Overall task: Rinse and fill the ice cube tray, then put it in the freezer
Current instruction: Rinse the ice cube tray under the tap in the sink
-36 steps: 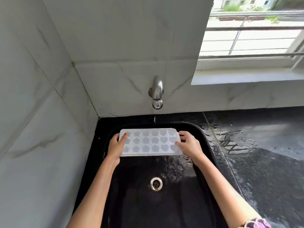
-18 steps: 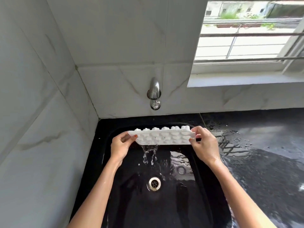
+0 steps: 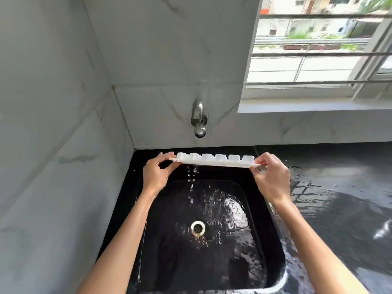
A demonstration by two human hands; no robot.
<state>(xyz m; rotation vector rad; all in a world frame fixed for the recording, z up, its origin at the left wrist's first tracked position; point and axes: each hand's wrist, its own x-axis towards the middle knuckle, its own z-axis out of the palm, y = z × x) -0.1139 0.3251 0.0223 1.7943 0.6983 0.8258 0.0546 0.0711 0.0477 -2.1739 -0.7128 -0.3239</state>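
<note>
Your left hand (image 3: pixel 156 174) pinches one short end of the ice cube tray (image 3: pixel 215 160), thumb and fingertips closed on its rim; your right hand (image 3: pixel 270 177) closes on the opposite end in the same way. Between your hands the tray hangs inverted, its moulded cell bottoms facing up and its flat rim facing down, close to level and slightly lower toward your right hand. Below the tray, nearer your left hand, a broken string of water drops (image 3: pixel 192 181) falls into the black sink (image 3: pixel 135 200), where a wet sheen spreads around the drain (image 3: pixel 198 228) beneath and between your forearms. Beyond your hands, above the tray, the wall tap (image 3: pixel 198 119) shows no visible stream. Past your right hand lies the wet black countertop (image 3: pixel 339 198), with the barred window (image 3: pixel 318 52) above it. This appears to be the emptying stage of the rinse. To do it well, keep both ends pinched firmly, since the wet plastic is likely slippery; hold the tray over the basin, not the countertop, and tip one corner low so water leaves every cell. Give it a small shake, wait for dripping to thin, then turn it cells-up for filling
</note>
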